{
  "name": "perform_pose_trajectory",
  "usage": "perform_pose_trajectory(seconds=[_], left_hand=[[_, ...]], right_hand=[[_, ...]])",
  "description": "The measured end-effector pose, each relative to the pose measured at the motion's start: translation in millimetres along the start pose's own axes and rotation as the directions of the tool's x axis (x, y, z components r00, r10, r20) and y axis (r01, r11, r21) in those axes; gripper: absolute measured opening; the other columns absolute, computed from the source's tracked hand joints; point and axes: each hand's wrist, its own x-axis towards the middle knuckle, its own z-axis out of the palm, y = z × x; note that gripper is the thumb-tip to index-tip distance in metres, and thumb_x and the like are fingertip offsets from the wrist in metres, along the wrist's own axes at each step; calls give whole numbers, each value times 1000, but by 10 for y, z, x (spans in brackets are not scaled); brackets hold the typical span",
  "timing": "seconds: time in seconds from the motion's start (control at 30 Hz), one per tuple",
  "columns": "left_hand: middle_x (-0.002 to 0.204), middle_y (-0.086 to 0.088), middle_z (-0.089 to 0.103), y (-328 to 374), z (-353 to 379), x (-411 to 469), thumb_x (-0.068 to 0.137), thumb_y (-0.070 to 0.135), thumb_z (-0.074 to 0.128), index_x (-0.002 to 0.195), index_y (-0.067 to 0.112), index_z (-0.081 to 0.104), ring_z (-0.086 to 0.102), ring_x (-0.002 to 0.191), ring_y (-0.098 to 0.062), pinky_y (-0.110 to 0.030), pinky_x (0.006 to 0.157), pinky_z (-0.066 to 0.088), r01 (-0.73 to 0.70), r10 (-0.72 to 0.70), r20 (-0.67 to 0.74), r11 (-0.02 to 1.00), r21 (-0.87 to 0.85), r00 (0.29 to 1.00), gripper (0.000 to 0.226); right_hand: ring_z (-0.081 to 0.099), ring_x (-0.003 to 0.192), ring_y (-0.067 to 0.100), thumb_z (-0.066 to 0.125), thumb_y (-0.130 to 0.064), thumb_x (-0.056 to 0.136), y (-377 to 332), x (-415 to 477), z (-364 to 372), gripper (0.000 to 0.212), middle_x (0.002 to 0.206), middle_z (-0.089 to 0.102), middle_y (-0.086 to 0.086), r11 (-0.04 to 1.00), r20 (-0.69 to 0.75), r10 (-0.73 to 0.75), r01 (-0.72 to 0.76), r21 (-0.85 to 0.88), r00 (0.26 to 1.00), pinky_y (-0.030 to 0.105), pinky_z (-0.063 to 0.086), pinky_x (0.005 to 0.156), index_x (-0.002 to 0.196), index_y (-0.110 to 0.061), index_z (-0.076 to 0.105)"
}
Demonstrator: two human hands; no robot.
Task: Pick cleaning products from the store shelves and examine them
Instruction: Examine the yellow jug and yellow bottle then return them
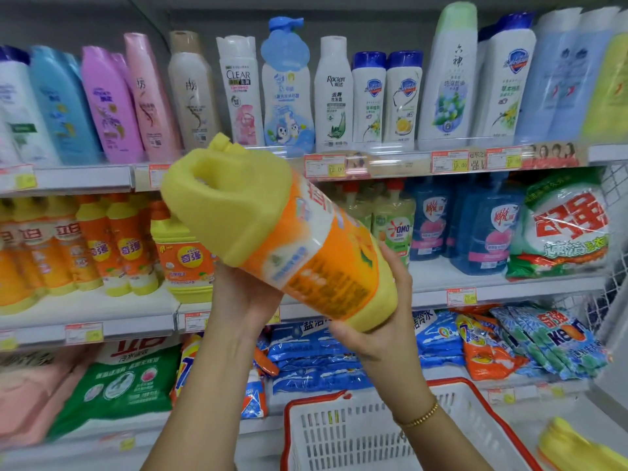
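Note:
I hold a big yellow detergent jug [244, 205] with an orange label, tilted with its cap up and to the left, in front of the middle shelf. My left hand [243, 295] supports it from below near the handle end. My right hand [387, 311] grips its bottom end, a gold bracelet on that wrist. The side of the label with small print faces me. More of the same kind of yellow and orange bottles [112, 246] stand on the middle shelf at the left.
Shampoo and body wash bottles [333, 93] fill the top shelf. Blue bottles [486, 226] and a washing powder bag [564, 226] are on the middle right. Powder bags [316, 355] lie on the bottom shelf. A white basket with a red rim [360, 433] sits below my hands.

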Motion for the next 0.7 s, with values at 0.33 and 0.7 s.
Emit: perform_pose_trajectory(seconds=[0.33, 0.7], left_hand=[[118, 1, 67, 67, -78, 82, 45, 48, 91, 115, 25, 64, 63, 108, -16, -30, 81, 54, 27, -115, 131, 846, 532, 985, 79], [100, -5, 75, -253, 135, 44, 25, 56, 92, 91, 19, 77, 72, 89, -22, -37, 73, 60, 222, -301, 29, 762, 609, 953, 77]], right_hand=[[56, 118, 40, 91, -43, 48, 107, -132, -128, 103, 132, 56, 16, 676, 107, 456, -421, 605, 884, 44, 55, 83, 136, -24, 41], [68, 93, 38, 71, -73, 50, -250, -377, -677, 96, 111, 68, 19, 550, 173, 738, -730, 406, 653, 34, 60, 65, 129, -23, 48]])
